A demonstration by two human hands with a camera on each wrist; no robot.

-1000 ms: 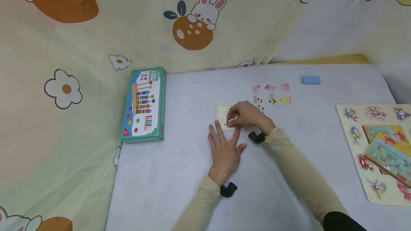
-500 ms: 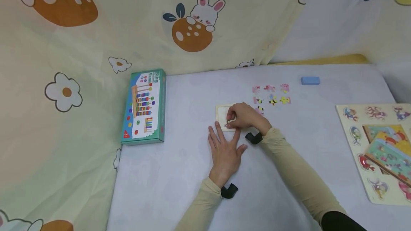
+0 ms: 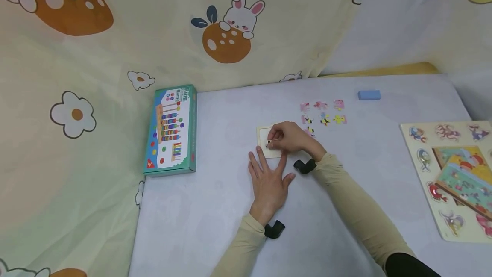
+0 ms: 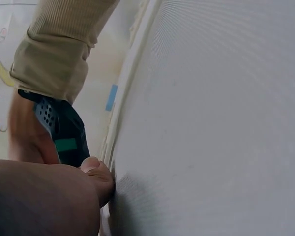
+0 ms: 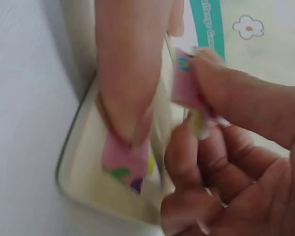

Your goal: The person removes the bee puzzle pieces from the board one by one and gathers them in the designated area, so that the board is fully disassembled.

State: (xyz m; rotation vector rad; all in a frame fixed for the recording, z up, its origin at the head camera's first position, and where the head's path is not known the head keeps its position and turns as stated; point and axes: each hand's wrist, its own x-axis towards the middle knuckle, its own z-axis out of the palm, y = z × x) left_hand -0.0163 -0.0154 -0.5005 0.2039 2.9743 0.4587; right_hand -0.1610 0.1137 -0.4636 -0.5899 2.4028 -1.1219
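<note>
My right hand (image 3: pixel 294 138) pinches a small pink jigsaw piece (image 5: pixel 184 83) between thumb and fingers, just over a shallow pale puzzle tray (image 3: pixel 260 134). Beneath my left hand (image 3: pixel 267 188), the fingers lie spread and straight, with fingertips at the tray's near edge. One of its fingertips rests on another pink jigsaw piece (image 5: pixel 125 160), which lies in the tray's corner in the right wrist view. The right hand covers much of the tray in the head view. Blur hides the held piece's picture.
Several loose jigsaw pieces (image 3: pixel 323 116) lie in rows beyond the right hand. A blue block (image 3: pixel 369 95) sits at the back. A green game box (image 3: pixel 171 129) stands left; a sea-creature board (image 3: pixel 420 200) with two stacked picture puzzles (image 3: pixel 467 183) lies right.
The right hand has shifted a little to the left over the tray, and the piece has turned between its fingertips. My left hand has stayed in place.
</note>
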